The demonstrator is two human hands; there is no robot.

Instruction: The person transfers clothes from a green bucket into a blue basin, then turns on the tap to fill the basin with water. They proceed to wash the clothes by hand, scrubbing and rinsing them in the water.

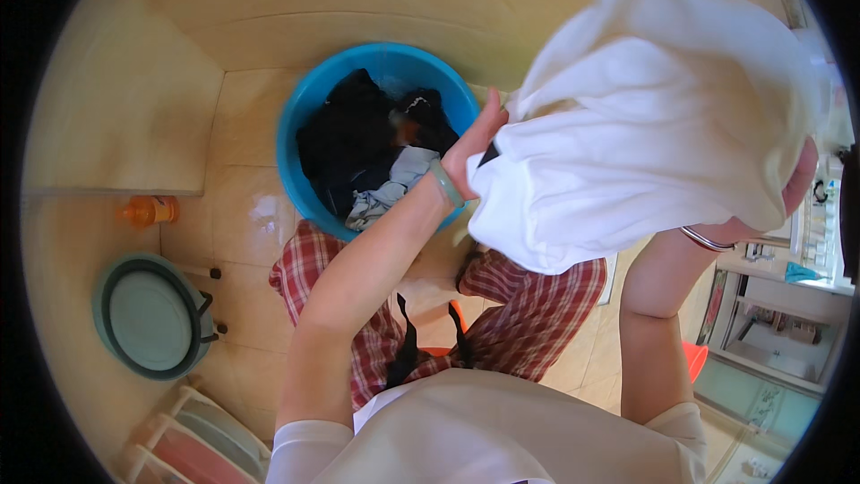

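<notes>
A bulky white garment (627,125) is held up between my hands at the upper right, its cloth bunched in folds. My left hand (475,148), with a green bangle on the wrist, grips its near-left edge beside a small dark patch; the thumb shows and the fingers are hidden by cloth. My right hand (793,186), with silver bangles, holds the far-right side and is mostly covered by the fabric. Behind my left wrist stands a blue basin (292,170) holding dark clothes (345,139) and a light grey-blue piece of clothing (399,181).
An orange bottle (148,211) stands by the left wall. Below it, a grey-green folding basin (148,315) leans against the wall, near a white-framed rack (179,439). Part of a red container (695,360) shows beside my right arm. A cabinet with shelves (779,332) is at the right.
</notes>
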